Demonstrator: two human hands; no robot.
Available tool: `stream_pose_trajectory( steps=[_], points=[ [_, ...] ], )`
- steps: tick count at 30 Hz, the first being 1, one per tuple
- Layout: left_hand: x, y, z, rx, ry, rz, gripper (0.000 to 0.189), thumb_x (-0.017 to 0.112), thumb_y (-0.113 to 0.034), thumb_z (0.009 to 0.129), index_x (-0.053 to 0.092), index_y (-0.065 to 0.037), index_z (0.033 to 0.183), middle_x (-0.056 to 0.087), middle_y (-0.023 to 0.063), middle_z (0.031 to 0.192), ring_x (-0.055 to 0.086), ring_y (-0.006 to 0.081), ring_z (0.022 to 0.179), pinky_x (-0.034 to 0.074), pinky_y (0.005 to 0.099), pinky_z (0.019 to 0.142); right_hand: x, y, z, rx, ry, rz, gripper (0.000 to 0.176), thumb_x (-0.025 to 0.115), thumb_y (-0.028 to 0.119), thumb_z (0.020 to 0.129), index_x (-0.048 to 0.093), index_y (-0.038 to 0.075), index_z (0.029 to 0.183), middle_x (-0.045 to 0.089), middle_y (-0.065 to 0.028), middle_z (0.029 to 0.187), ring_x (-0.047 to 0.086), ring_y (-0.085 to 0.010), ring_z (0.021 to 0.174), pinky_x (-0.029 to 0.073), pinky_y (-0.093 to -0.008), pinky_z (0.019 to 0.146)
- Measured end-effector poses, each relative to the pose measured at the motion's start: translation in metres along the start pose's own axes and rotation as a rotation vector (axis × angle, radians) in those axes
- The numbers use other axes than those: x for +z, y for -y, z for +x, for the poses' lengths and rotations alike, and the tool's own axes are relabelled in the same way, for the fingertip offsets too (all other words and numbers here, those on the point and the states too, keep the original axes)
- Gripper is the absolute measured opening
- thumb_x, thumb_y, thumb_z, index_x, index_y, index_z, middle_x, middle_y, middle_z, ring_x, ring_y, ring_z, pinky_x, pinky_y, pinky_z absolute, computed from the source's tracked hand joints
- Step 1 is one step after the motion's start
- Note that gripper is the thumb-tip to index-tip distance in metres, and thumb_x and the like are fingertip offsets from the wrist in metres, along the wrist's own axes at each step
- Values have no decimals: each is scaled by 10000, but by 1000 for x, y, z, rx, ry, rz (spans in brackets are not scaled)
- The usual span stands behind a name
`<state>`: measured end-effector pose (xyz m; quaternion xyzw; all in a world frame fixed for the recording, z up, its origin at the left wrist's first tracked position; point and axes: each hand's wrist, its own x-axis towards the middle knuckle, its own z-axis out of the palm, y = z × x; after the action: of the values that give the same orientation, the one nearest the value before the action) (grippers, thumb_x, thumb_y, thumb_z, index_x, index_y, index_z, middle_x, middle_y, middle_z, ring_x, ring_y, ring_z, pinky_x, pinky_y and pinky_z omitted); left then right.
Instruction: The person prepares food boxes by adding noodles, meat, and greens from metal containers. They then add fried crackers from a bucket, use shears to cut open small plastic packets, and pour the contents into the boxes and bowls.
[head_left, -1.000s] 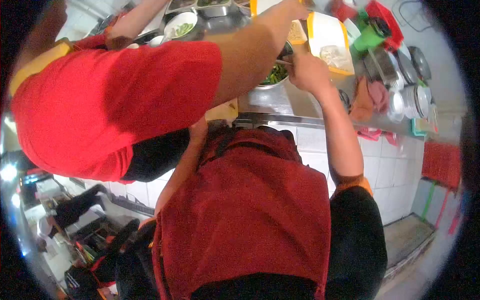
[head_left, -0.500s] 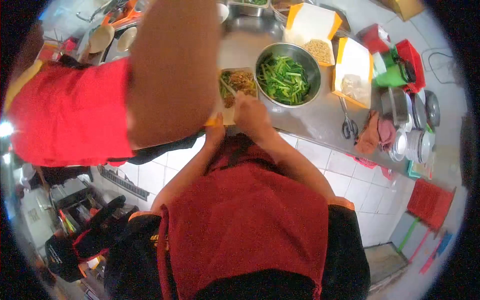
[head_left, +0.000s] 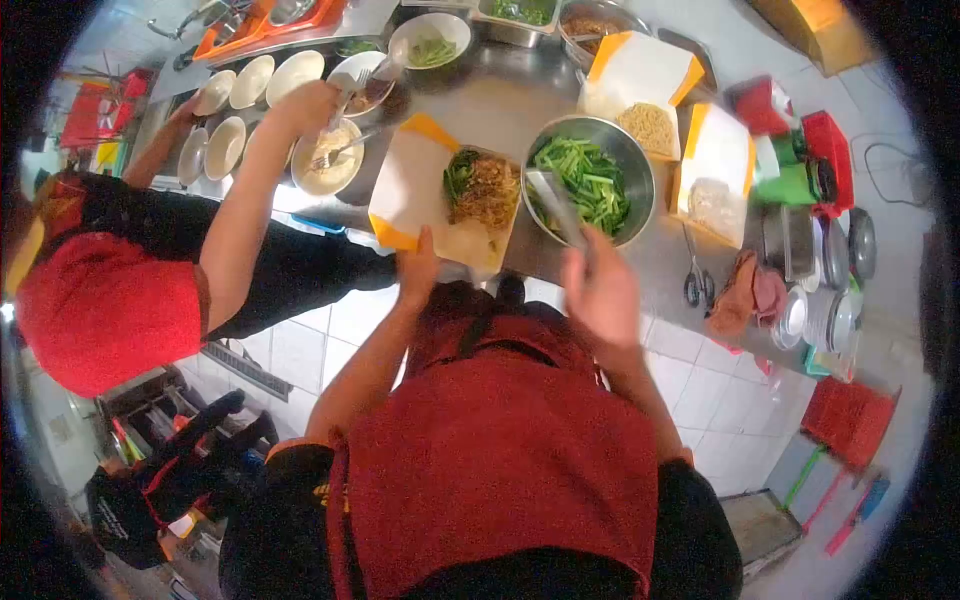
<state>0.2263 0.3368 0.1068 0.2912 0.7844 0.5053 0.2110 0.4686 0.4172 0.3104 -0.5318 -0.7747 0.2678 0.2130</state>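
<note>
My right hand [head_left: 607,292] is closed around metal tongs [head_left: 560,208], which reach over a steel bowl [head_left: 648,205] of cut green vegetables [head_left: 595,172]. The hand is a little blurred at the bowl's near side. My left hand [head_left: 418,270] grips the near edge of an opened paper food box [head_left: 405,190] with a white inside and yellow outer edges. In the box lie noodles with a brown crumbly topping [head_left: 485,190] and dark greens at their left. The box stands on the steel counter just left of the bowl.
Two more opened boxes with noodles [head_left: 648,128] stand to the right of the bowl. Scissors [head_left: 698,285] and a cloth [head_left: 740,295] lie near the counter's right edge. At left, a co-worker's hand [head_left: 310,108] holds a fork above pale bowls [head_left: 330,175].
My right hand has moved right with the tongs, from the box to over the greens. The co-worker's arm has swung back left, uncovering the box and bowls. My left hand stays at the box.
</note>
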Motion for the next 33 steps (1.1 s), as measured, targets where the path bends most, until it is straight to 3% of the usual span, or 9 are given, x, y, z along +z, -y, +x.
stream_pose_trajectory(
  steps=[4,8,11,17,19,21,26,30,33],
  points=[
    [-10,-35,65,-74,49,24,313,643,-231,921,617,44,1066,699,87,809,650,206,696,514,358,661,-33,-37,42,284,179,-207,381,589,216,904,559,-28,1195,620,-263,1085,604,-431,987,468,-518,843],
    [-8,4,115,42,-84,-235,424,721,-252,871,582,40,1144,662,106,984,633,147,843,513,292,716,-37,-39,56,-71,-68,-484,378,664,190,841,572,2,1156,603,-214,1080,551,-401,1025,426,-462,905],
    [-12,5,108,-201,93,-140,492,732,-258,866,521,0,1228,564,139,1208,606,200,940,607,353,628,-26,-18,28,-192,-70,-266,396,697,188,791,575,26,1131,567,-183,1089,516,-359,1044,399,-482,921],
    [-16,-36,126,64,7,309,273,755,-230,771,655,-11,901,634,179,969,621,331,861,493,407,748,65,10,28,-539,360,144,412,672,171,799,552,38,1170,568,-189,1082,538,-358,1051,434,-451,927],
    [-16,-61,131,232,-25,420,203,743,-194,760,658,-24,831,632,184,932,619,360,850,489,418,738,82,21,51,-165,738,364,464,660,169,819,501,6,1224,559,-206,1100,541,-381,1060,452,-423,915],
    [-12,-97,129,671,-18,444,133,704,-140,765,652,-23,802,619,172,839,618,366,813,490,421,711,98,31,69,-41,652,440,514,654,172,828,457,-7,1267,554,-227,1103,540,-395,1072,444,-436,933],
    [21,-124,122,328,340,243,102,682,-112,797,658,-22,837,656,161,888,644,309,812,504,398,707,141,13,77,188,526,405,668,634,154,835,306,-23,1389,473,-315,1218,489,-440,1167,401,-471,1010],
    [37,-113,115,211,637,-186,138,660,-110,847,647,-18,949,681,143,1001,647,255,847,497,388,738,144,-10,66,3,355,167,788,620,105,824,160,-8,1454,275,-356,1390,336,-510,1292,294,-515,1100],
    [10,-116,118,414,284,102,166,646,-120,878,617,5,984,668,139,1015,638,245,904,489,378,794,139,-17,71,-11,381,211,828,626,95,820,122,-3,1469,240,-352,1416,246,-515,1351,223,-520,1139]
  ],
)
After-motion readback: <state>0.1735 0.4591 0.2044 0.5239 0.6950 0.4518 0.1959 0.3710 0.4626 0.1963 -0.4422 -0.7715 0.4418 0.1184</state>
